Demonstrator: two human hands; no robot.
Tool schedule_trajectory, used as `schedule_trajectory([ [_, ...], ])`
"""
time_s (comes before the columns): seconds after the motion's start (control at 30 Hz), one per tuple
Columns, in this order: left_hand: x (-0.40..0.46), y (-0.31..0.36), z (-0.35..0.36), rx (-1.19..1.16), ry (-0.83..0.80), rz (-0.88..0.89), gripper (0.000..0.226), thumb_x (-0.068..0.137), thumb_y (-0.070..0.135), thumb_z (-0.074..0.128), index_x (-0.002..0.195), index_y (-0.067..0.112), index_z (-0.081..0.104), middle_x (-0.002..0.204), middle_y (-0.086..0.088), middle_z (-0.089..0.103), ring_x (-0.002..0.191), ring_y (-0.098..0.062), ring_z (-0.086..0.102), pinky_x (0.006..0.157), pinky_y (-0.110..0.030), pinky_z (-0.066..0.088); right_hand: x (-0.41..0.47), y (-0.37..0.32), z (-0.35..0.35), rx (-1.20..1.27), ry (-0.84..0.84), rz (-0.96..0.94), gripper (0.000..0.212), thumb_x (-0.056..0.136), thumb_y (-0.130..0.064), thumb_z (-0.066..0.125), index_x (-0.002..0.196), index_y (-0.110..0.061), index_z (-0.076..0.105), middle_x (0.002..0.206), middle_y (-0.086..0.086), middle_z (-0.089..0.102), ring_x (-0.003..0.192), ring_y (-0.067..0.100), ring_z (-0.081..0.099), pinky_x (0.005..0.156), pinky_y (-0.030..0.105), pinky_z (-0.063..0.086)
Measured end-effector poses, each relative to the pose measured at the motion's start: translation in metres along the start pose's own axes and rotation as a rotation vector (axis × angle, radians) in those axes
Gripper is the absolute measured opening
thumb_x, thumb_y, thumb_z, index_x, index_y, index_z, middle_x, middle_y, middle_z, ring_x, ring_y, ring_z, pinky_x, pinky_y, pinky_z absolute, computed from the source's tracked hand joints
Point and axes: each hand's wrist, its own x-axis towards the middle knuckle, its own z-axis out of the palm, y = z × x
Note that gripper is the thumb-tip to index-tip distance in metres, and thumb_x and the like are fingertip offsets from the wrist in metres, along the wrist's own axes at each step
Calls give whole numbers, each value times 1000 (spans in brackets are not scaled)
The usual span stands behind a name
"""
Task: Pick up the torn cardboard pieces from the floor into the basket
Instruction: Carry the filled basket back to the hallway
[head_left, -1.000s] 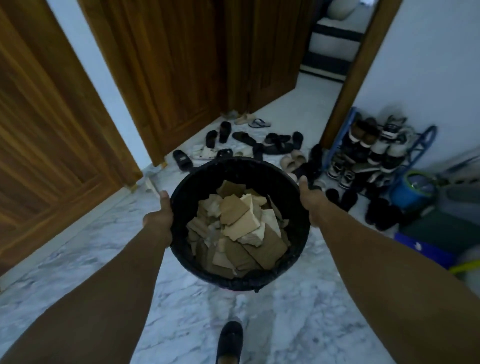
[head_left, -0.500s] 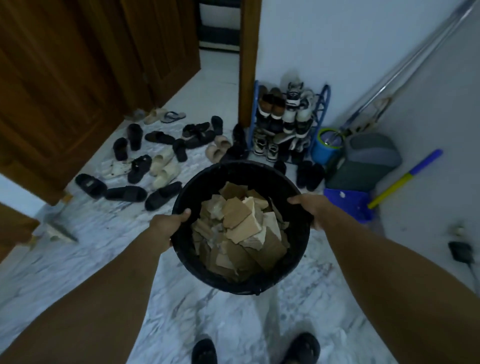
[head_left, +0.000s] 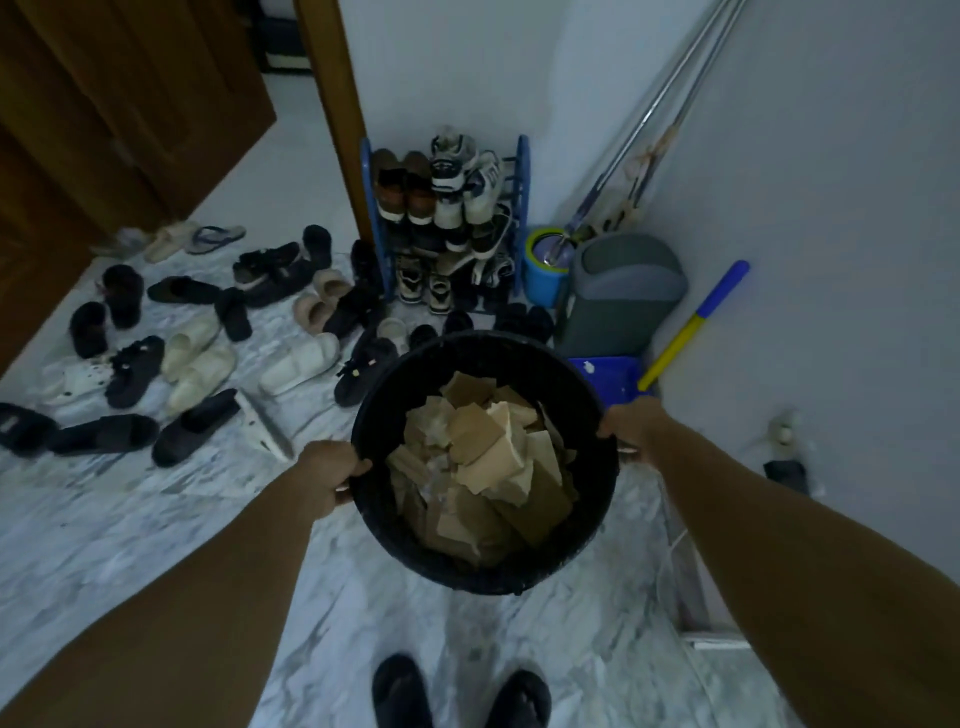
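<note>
A round black basket (head_left: 387, 405) is held up above the marble floor in front of me. It is filled with several torn cardboard pieces (head_left: 480, 457), tan and brown, heaped in its middle. My left hand (head_left: 330, 475) grips the basket's left rim, with the thumb over the edge. On the opposite side my right hand (head_left: 631, 423) grips the right rim. No cardboard shows on the floor in view.
Several slippers and sandals (head_left: 197, 358) lie scattered over the floor at left. A blue shoe rack (head_left: 447, 218) stands against the wall, beside a grey bin (head_left: 618, 296), a blue dustpan (head_left: 608, 374) and mop poles (head_left: 649, 119). My feet (head_left: 457, 693) are at the bottom.
The view has swung to the right, from the wooden doors to the shoe rack and the corner. Both hands kept their hold on the basket, which now sits further right in view.
</note>
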Motion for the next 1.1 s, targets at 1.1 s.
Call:
schedule_trajectory([
  [1.1, 280, -57, 421, 158, -200, -30, 41, 71, 5, 58, 112, 3, 58, 107, -14, 60, 93, -29, 57, 62, -33, 46, 418, 259, -83, 229, 246, 224, 18, 84, -4, 56, 100, 3, 52, 97, 15, 54, 90, 33, 53, 77, 36, 43],
])
